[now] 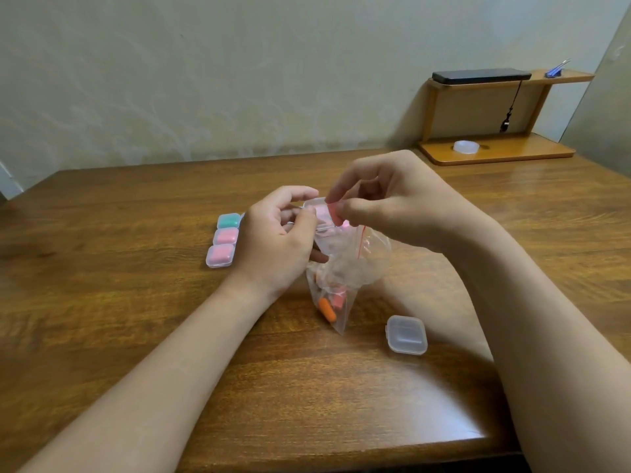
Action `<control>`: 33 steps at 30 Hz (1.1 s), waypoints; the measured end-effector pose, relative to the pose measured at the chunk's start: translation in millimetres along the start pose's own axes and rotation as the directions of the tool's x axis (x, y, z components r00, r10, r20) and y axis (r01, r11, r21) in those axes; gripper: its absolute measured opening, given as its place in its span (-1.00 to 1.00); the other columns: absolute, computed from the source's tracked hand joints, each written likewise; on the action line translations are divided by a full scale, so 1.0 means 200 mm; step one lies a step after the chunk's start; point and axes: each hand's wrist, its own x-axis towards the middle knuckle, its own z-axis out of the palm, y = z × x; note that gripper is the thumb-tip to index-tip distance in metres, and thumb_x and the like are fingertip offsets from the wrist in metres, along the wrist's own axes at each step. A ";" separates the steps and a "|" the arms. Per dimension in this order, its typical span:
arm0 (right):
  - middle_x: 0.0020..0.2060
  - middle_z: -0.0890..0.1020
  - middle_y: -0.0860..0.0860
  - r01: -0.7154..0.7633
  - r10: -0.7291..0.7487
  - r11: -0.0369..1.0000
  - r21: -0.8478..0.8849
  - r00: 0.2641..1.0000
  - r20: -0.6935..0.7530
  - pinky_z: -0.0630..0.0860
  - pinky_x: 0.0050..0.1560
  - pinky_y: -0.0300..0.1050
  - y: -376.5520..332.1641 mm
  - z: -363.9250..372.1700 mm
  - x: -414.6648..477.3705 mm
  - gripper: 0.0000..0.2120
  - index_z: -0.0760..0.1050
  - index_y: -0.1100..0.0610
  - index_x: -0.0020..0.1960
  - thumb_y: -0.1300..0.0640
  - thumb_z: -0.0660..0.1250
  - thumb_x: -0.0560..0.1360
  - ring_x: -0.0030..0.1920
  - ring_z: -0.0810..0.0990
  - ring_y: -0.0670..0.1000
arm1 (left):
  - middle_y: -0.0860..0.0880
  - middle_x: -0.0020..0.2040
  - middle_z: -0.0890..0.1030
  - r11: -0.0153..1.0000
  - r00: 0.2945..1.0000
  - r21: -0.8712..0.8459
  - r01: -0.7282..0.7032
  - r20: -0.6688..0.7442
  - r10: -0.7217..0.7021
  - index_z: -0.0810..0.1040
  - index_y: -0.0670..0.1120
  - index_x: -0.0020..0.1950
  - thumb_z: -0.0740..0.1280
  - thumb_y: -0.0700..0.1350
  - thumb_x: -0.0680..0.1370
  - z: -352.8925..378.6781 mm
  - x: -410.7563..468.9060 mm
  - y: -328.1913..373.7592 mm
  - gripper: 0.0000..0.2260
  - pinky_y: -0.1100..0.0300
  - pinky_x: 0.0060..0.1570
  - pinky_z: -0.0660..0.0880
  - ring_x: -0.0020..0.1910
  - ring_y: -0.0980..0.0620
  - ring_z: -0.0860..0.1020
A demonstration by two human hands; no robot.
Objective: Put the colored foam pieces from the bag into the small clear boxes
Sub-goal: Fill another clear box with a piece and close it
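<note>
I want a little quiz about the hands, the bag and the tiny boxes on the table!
1. True or false: the right hand pinches a pink foam piece.
2. How many filled boxes sit in the row left of the left hand?
3. What colour is the capsule-shaped piece low in the plastic bag: A green, B orange, C blue?

Key: 1 true. 2 three: teal box, pink box, pink box. 3 B, orange piece.
</note>
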 end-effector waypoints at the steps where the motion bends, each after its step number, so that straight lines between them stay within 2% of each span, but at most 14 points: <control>1: -0.28 0.71 0.02 0.000 0.000 1.000 -0.015 1.000 0.007 0.63 -0.15 0.11 0.00 0.00 0.00 -0.93 0.66 0.11 -0.05 0.24 0.44 0.50 -0.23 0.67 0.09 | -0.11 -0.03 0.68 1.000 1.000 -0.010 -0.003 -0.006 0.003 0.61 0.06 0.14 0.29 -0.19 0.61 0.00 0.00 0.00 -0.80 -0.06 -0.23 0.68 -0.08 -0.11 0.70; 4: -0.28 0.71 0.01 0.026 -0.026 0.999 -0.048 1.000 0.011 0.59 -0.21 0.06 0.01 0.00 0.00 -0.93 0.67 0.13 -0.05 0.26 0.43 0.50 -0.26 0.64 0.09 | -0.12 -0.08 0.65 0.998 1.000 -0.066 0.017 -0.006 -0.018 0.61 -0.01 0.17 0.27 -0.28 0.62 -0.01 0.00 0.02 -0.77 0.14 -0.42 0.60 -0.33 -0.07 0.70; 7: -0.25 0.72 -0.01 0.063 -0.061 0.995 -0.080 0.998 0.027 0.61 -0.21 -0.06 0.01 0.01 0.00 -0.86 0.69 0.14 -0.01 0.30 0.39 0.51 -0.24 0.67 0.00 | -0.09 -0.13 0.62 0.994 0.999 -0.101 0.046 0.007 -0.046 0.61 -0.07 0.23 0.27 -0.31 0.63 -0.01 0.00 0.03 -0.74 0.25 -0.47 0.53 -0.39 -0.06 0.68; 11: -0.20 0.72 -0.09 0.114 -0.106 0.984 -0.134 0.992 0.069 0.52 -0.24 -0.34 0.01 0.02 0.01 -0.80 0.71 0.08 0.04 0.29 0.40 0.49 -0.17 0.67 -0.09 | -0.01 -0.36 0.61 0.975 0.994 -0.196 0.106 0.033 -0.102 0.60 -0.12 0.27 0.23 -0.37 0.62 -0.01 0.01 0.03 -0.69 0.12 -0.43 0.61 -0.46 -0.06 0.64; 14: -0.19 0.70 -0.08 0.105 -0.097 0.983 -0.150 0.994 0.060 0.50 -0.21 -0.36 0.01 0.03 0.01 -0.81 0.68 0.08 0.08 0.21 0.48 0.47 -0.18 0.64 -0.10 | 0.05 -0.42 0.60 0.962 0.991 -0.240 0.131 0.062 -0.120 0.59 -0.10 0.26 0.21 -0.38 0.61 -0.01 0.02 0.03 -0.67 0.08 -0.37 0.63 -0.46 -0.03 0.62; 16: -0.19 0.69 -0.08 0.094 -0.087 0.983 -0.159 0.995 0.048 0.51 -0.19 -0.36 0.01 0.03 0.01 -0.80 0.66 0.08 0.06 0.16 0.52 0.44 -0.18 0.63 -0.11 | 0.02 -0.37 0.64 0.953 0.988 -0.265 0.149 0.085 -0.131 0.59 -0.10 0.26 0.25 -0.38 0.60 -0.01 0.02 0.03 -0.68 0.10 -0.36 0.62 -0.42 -0.06 0.64; 20: -0.19 0.68 -0.07 0.075 -0.069 0.981 -0.180 0.997 0.039 0.57 -0.18 -0.28 0.01 0.02 0.01 -0.81 0.64 0.10 0.01 0.19 0.55 0.41 -0.18 0.64 -0.08 | -0.18 -0.15 0.70 0.935 0.981 -0.307 0.177 0.130 -0.143 0.58 -0.13 0.31 0.35 -0.37 0.56 -0.02 0.01 0.04 -0.66 0.12 -0.34 0.61 -0.31 -0.12 0.69; 24: -0.23 0.68 0.00 0.069 -0.069 0.984 -0.164 0.998 0.009 0.57 -0.22 -0.25 0.01 0.01 0.00 -0.88 0.64 0.13 -0.05 0.25 0.51 0.43 -0.23 0.63 -0.07 | -0.17 -0.10 0.68 0.938 0.980 -0.302 0.172 0.144 -0.134 0.57 -0.10 0.31 0.41 -0.40 0.52 -0.03 0.02 0.03 -0.60 0.11 -0.34 0.61 -0.27 -0.10 0.70; 26: -0.26 0.65 0.05 0.044 -0.052 0.986 -0.160 0.998 -0.044 0.55 -0.26 -0.16 0.00 -0.01 0.00 -0.90 0.63 0.11 -0.11 0.29 0.45 0.45 -0.27 0.59 -0.02 | -0.16 -0.06 0.66 0.939 0.978 -0.294 0.180 0.151 -0.141 0.57 -0.07 0.30 0.41 -0.42 0.49 -0.04 0.02 0.04 -0.56 0.10 -0.36 0.61 -0.21 -0.08 0.72; 29: -0.25 0.63 0.13 -0.048 0.040 0.991 -0.123 0.997 -0.060 0.64 -0.21 -0.01 -0.01 -0.07 -0.01 -0.85 0.59 0.12 -0.16 0.36 0.37 0.42 -0.28 0.64 0.03 | -0.23 0.06 0.62 0.936 0.968 -0.279 0.217 0.183 -0.170 0.56 -0.05 0.30 0.35 -0.43 0.51 -0.05 0.02 0.05 -0.56 0.08 -0.41 0.61 -0.12 -0.08 0.73; 33: -0.22 0.65 0.10 -0.168 0.182 0.965 -0.204 0.982 0.051 0.67 -0.14 0.06 -0.01 -0.09 -0.02 -0.82 0.57 0.14 -0.20 0.39 0.46 0.37 -0.20 0.68 0.03 | -0.27 0.16 0.56 0.923 0.916 -0.221 0.316 0.323 -0.237 0.55 -0.01 0.23 0.28 -0.41 0.56 -0.06 0.01 0.06 -0.63 -0.02 -0.41 0.63 0.03 -0.07 0.71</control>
